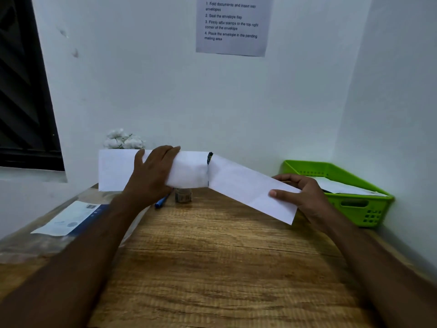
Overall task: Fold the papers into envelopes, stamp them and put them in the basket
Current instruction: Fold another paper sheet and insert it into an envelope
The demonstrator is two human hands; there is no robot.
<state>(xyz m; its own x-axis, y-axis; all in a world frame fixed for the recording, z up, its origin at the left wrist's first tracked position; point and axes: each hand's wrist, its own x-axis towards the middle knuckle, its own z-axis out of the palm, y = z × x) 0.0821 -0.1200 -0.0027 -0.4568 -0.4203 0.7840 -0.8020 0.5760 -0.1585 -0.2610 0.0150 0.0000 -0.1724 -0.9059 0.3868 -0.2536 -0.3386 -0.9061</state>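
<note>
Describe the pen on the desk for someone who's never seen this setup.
Start at the wooden table and go to its far edge by the wall, under the folded paper held in the air. The pen lies there slantwise, left of a small jar; it is slim and bright blue, the jar stubby and drab.

Wooden table [224, 256]. A green basket [369, 205] holding papers [343, 187] sits at its far right corner. A blue pen [162, 202] lies just beside a small jar [183, 195] at the far middle. A labelled packet [68, 218] lies at left
</note>
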